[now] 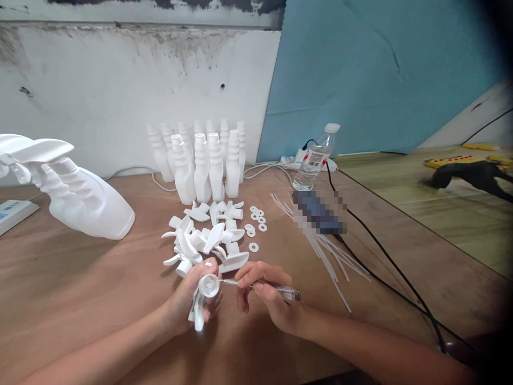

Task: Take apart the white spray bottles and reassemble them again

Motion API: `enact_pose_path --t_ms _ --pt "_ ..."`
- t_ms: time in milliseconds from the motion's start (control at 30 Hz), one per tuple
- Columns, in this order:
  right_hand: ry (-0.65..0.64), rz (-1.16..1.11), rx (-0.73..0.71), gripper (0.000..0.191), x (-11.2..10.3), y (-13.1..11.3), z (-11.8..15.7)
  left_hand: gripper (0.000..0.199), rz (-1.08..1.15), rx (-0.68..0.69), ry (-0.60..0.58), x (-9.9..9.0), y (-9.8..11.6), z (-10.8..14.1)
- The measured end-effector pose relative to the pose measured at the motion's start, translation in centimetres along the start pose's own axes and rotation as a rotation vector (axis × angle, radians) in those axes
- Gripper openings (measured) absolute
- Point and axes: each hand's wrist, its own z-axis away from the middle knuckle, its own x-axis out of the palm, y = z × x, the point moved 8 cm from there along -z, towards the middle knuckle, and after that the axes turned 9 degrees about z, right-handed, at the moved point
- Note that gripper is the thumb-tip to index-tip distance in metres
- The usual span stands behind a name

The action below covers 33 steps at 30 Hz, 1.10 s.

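Spray head: gripped in left hand (196,293), open end (209,285) facing up
Screwdriver (276,290): held in right hand (266,289), tip beside spray head (199,305)

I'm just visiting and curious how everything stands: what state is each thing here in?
Left hand: closed around a spray head
Held spray head: round collar facing up
Right hand: gripping a thin tool
Thin tool: tip at the collar
Small white bottles: upright, uncapped
Large spray bottle: spray head on
Other spray heads: loosely piled
White rings: loose, flat
Thin tubes: loose, lying down
Clear bottle: upright, capped
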Motion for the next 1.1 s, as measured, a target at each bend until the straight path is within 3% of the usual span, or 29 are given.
enact_pose_path --t_ms 267,400,533,800,900,1000,1100 --pt "-0.034 -0.355 0.424 0.016 0.4 3.5 -0.5 0.024 0.101 -0.122 -0.11 0.5 -1.2 -0.3" --pt "-0.059 -0.523 0.593 0.014 1.0 5.0 -0.4 0.026 0.153 -0.269 -0.168 0.4 -2.4 -0.3" --pt "-0.054 -0.587 0.718 0.017 1.3 6.0 0.1 0.017 0.213 -0.302 -0.166 0.4 -2.3 -0.2" --pt "-0.17 -0.639 0.73 0.015 2.4 6.0 0.4 0.026 0.138 -0.344 -0.127 0.4 -2.4 -0.1" --pt "-0.18 -0.695 0.761 0.02 2.3 5.9 0.2 0.028 0.121 -0.283 -0.155 0.5 -2.3 -0.1" --pt "-0.046 -0.638 0.7 0.023 0.0 5.4 -1.2 0.026 0.039 -0.162 -0.163 0.7 -1.7 0.0" --pt "0.195 -0.392 0.537 0.021 -4.6 4.7 -2.9 0.03 -0.102 -0.04 -0.188 1.2 -0.9 0.7"
